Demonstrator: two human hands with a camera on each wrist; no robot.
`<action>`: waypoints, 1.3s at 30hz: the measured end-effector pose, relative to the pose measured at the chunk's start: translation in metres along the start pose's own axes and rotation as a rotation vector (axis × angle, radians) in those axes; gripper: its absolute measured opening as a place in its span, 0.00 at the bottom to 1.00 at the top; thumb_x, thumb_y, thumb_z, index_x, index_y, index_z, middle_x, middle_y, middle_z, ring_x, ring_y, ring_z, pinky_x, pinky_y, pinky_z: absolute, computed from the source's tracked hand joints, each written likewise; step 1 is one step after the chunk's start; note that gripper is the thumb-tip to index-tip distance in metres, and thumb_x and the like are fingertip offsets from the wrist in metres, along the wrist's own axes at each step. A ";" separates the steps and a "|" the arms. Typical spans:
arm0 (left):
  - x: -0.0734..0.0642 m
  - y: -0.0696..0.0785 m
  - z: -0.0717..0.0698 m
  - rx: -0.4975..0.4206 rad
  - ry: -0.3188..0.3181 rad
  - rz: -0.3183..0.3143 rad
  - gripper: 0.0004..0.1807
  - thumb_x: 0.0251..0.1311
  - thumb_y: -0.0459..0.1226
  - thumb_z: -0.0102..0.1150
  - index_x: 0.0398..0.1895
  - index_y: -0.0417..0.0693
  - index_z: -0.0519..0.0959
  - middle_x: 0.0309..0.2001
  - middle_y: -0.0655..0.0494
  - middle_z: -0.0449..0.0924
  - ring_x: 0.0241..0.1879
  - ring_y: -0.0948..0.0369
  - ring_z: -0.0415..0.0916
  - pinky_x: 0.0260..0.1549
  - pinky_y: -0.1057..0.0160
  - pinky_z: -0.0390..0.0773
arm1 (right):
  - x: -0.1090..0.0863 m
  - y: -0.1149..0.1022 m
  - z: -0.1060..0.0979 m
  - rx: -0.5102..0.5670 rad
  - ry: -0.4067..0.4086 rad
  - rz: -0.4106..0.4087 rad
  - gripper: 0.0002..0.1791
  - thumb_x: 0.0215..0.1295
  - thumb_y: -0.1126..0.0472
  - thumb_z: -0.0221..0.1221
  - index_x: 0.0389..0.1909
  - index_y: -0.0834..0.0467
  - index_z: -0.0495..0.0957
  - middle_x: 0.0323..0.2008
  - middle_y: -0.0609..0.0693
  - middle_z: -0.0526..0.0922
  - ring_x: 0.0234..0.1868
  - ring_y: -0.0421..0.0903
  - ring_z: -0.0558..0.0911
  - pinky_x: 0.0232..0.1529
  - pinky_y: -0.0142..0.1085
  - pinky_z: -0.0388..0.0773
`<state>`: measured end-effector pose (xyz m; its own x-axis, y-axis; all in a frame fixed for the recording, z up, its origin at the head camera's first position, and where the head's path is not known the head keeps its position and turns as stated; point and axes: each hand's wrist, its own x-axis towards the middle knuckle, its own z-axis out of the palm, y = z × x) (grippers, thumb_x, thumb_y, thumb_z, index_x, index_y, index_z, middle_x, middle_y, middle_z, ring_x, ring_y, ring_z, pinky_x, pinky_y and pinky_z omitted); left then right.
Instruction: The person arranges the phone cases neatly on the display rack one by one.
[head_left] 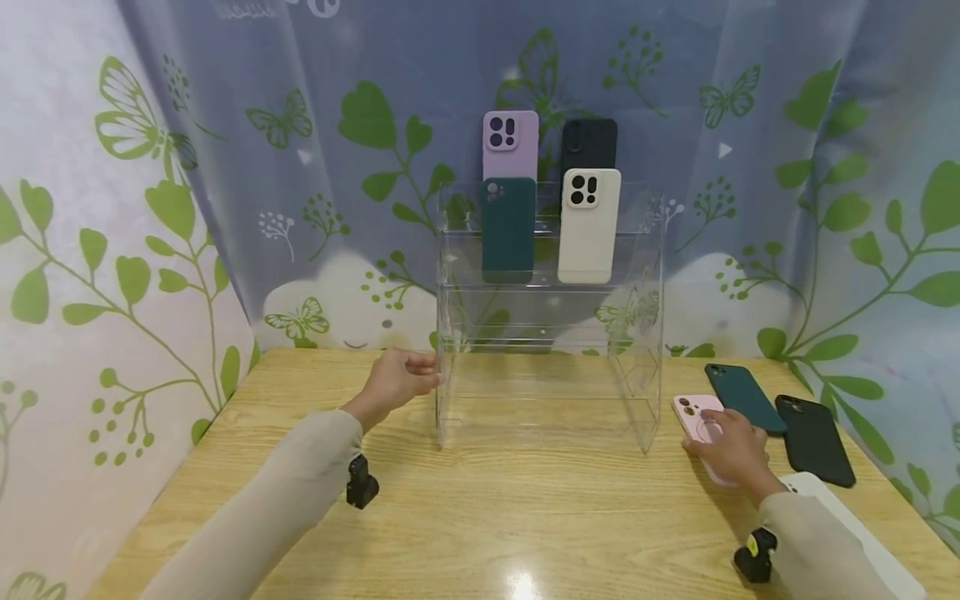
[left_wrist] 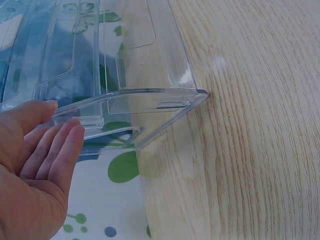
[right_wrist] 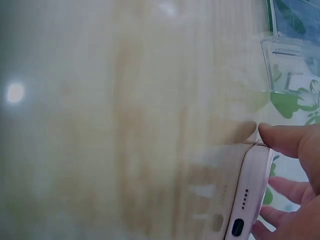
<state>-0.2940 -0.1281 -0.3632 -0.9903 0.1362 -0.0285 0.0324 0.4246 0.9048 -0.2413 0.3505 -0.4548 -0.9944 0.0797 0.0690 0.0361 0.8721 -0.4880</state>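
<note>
My left hand [head_left: 399, 379] is at the left side panel of a clear acrylic display stand [head_left: 540, 287], fingertips right at its edge. In the left wrist view the thumb and extended fingers [left_wrist: 62, 155] lie apart from each other beside that panel. At the right, my right hand [head_left: 733, 450] holds a pink phone case [head_left: 693, 423] by its edges, thumb on one side and fingers on the other. The case has camera holes and a ring on its back. The right wrist view shows its end with a port opening and small holes [right_wrist: 252, 190].
On the stand are a lilac case [head_left: 525, 150], a black case [head_left: 600, 142], a dark green case [head_left: 508, 229] and a cream case [head_left: 590, 237]. Near my right hand lie another dark green case [head_left: 746, 398], a black case [head_left: 816, 442] and a white case [head_left: 847, 521]. A patterned curtain [head_left: 337, 208] hangs behind.
</note>
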 end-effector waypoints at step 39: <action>0.000 -0.001 -0.002 0.007 0.000 0.017 0.22 0.59 0.31 0.64 0.56 0.33 0.76 0.49 0.39 0.81 0.48 0.50 0.80 0.42 0.62 0.85 | 0.003 -0.039 -0.031 0.184 0.068 0.199 0.48 0.59 0.53 0.60 0.73 0.65 0.46 0.62 0.81 0.50 0.55 0.73 0.51 0.41 0.61 0.62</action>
<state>-0.2941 -0.1302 -0.3633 -0.9896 0.1435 -0.0130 0.0503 0.4286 0.9021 -0.2427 0.3320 -0.4089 -0.9605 0.2782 0.0113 0.2050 0.7343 -0.6471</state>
